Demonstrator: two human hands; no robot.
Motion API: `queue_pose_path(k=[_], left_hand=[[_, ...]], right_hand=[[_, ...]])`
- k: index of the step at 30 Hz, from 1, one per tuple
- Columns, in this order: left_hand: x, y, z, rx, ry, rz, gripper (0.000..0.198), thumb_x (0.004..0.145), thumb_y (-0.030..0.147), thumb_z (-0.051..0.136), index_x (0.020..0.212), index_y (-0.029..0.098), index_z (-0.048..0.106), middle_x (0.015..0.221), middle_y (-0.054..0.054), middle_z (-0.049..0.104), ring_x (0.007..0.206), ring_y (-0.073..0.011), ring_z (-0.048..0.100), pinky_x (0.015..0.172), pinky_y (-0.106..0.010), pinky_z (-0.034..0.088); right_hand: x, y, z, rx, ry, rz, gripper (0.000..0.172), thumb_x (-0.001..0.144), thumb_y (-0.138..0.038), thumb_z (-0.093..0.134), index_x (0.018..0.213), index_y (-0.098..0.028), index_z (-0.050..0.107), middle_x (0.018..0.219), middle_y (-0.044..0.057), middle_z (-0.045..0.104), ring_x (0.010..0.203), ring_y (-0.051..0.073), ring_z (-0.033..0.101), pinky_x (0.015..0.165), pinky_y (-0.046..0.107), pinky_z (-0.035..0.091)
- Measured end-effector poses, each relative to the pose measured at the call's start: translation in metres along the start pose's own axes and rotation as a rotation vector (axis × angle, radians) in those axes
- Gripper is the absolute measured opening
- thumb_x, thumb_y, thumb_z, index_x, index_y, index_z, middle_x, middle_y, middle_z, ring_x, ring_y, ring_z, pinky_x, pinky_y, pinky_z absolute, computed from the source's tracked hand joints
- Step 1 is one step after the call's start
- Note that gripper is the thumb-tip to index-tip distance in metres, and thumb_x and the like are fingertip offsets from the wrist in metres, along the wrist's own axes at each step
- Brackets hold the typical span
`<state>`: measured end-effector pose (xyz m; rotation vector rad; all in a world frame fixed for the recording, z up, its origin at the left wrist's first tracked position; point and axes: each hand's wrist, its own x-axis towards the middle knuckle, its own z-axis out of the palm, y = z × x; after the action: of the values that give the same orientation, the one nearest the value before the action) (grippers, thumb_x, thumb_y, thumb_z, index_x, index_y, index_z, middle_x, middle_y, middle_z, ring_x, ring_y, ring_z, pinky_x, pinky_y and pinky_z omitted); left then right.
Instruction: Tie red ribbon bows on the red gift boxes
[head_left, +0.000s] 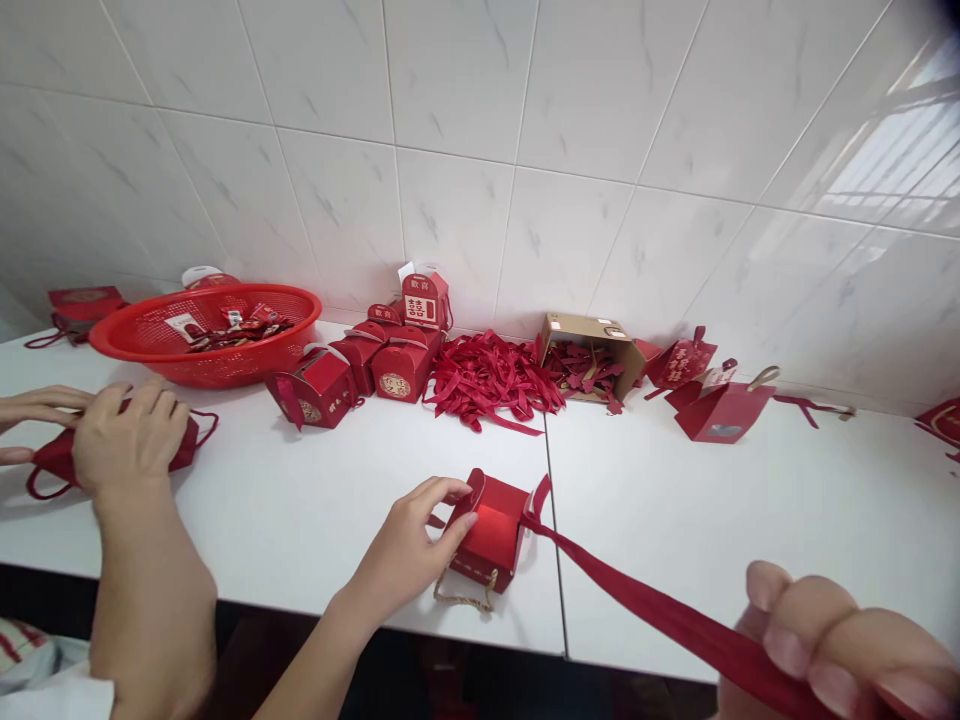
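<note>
Near the table's front edge lies a small red gift box [491, 525] with a twisted cord handle [463, 600]. My left hand [420, 525] grips it at the left end, thumb on the near side of the upper part and fingers over the far side. A dark red ribbon [630, 580] runs from the box's right end, where a short loose end sticks up. At the lower right, close to the camera, my right hand [840, 640] is closed on the ribbon and stretches it out. Whether the ribbon is knotted at the box I cannot tell.
At the left a co-worker's hands [131, 440] hold another red box. Behind stand a red plastic basket [292, 340] of small packets, several red boxes [405, 360], a ribbon pile [491, 375], and a cardboard box [637, 355] of tags. A red box [724, 410] stands at right.
</note>
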<state>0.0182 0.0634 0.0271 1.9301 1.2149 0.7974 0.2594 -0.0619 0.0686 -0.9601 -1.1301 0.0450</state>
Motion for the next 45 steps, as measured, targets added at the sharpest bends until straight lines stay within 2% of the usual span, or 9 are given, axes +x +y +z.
queue_pose_path(k=[3,7,13,19,29,33,38,42,45], left_hand=[[0.000,-0.008,0.006,-0.192,0.107,-0.101,0.025,0.086,0.041,0.054,0.102,0.022,0.061,0.103,-0.005,0.066,0.096,-0.0216,0.065,0.073,-0.030,0.058],[0.002,-0.011,0.009,-0.374,0.163,-0.191,0.037,0.084,0.046,0.055,0.111,0.020,0.060,0.099,-0.007,0.065,0.092,-0.0224,0.065,0.067,-0.030,0.058],[0.000,-0.009,0.010,-0.411,0.185,-0.195,0.038,0.083,0.044,0.057,0.112,0.019,0.060,0.096,-0.006,0.063,0.088,-0.0202,0.064,0.070,-0.029,0.056],[-0.003,-0.011,0.013,-0.447,0.122,-0.141,0.036,0.086,0.043,0.054,0.114,0.021,0.053,0.094,-0.004,0.062,0.088,-0.0184,0.061,0.072,-0.028,0.054],[0.006,-0.008,0.015,-0.372,0.001,-0.084,0.033,0.092,0.047,0.041,0.075,0.020,0.048,0.072,0.001,0.052,0.069,-0.0142,0.054,0.066,-0.025,0.047],[0.004,-0.036,0.006,-0.014,0.075,-0.096,0.030,0.091,0.042,0.041,0.073,0.020,0.052,0.075,-0.002,0.057,0.072,-0.0183,0.056,0.064,-0.027,0.046],[-0.005,-0.087,-0.014,0.591,0.331,-0.199,0.021,0.079,0.027,0.050,0.059,0.021,0.051,0.069,-0.006,0.054,0.071,-0.0259,0.056,0.058,-0.032,0.042],[-0.001,-0.075,-0.015,0.393,0.417,-0.123,0.012,0.084,0.032,0.051,0.080,0.023,0.057,0.086,-0.006,0.060,0.088,-0.0286,0.057,0.076,-0.038,0.046],[0.005,-0.044,-0.001,-0.034,0.204,-0.041,0.020,0.089,0.041,0.045,0.087,0.022,0.052,0.096,-0.004,0.060,0.096,-0.0233,0.057,0.085,-0.034,0.046]], right_hand=[[0.000,0.006,0.029,-0.073,-0.173,0.102,0.017,0.092,-0.032,0.049,0.084,-0.027,0.063,0.070,0.005,0.058,0.063,0.020,0.053,0.058,0.036,0.043],[-0.006,0.037,0.094,-0.233,-0.653,0.191,0.019,0.091,-0.024,0.046,0.081,-0.021,0.061,0.082,0.007,0.059,0.077,0.021,0.055,0.069,0.035,0.045],[-0.022,0.067,0.124,-0.495,-0.867,0.163,0.019,0.090,-0.019,0.044,0.082,-0.020,0.062,0.082,0.006,0.059,0.078,0.020,0.053,0.071,0.034,0.043],[-0.018,0.063,0.125,-0.565,-0.939,0.090,0.019,0.090,-0.018,0.045,0.085,-0.020,0.063,0.082,0.006,0.059,0.077,0.020,0.051,0.070,0.033,0.042],[-0.018,0.061,0.117,-0.465,-0.853,0.054,0.016,0.090,-0.026,0.051,0.096,-0.024,0.066,0.109,0.009,0.056,0.102,0.025,0.051,0.089,0.045,0.043],[-0.021,0.072,0.096,-0.367,-0.652,0.165,0.025,0.090,-0.034,0.051,0.113,-0.025,0.059,0.127,0.012,0.049,0.120,0.027,0.046,0.098,0.047,0.042],[-0.031,0.097,0.061,-0.277,-0.496,0.411,0.026,0.094,-0.037,0.042,0.108,-0.022,0.059,0.114,0.011,0.061,0.110,0.024,0.056,0.093,0.044,0.047],[-0.043,0.104,0.053,-0.178,-0.551,0.557,0.033,0.092,-0.041,0.046,0.114,-0.020,0.058,0.119,0.013,0.061,0.110,0.025,0.058,0.090,0.041,0.051],[-0.051,0.104,0.058,-0.139,-0.571,0.660,0.042,0.090,-0.046,0.050,0.121,-0.018,0.052,0.115,0.014,0.061,0.087,0.021,0.065,0.073,0.034,0.055]])
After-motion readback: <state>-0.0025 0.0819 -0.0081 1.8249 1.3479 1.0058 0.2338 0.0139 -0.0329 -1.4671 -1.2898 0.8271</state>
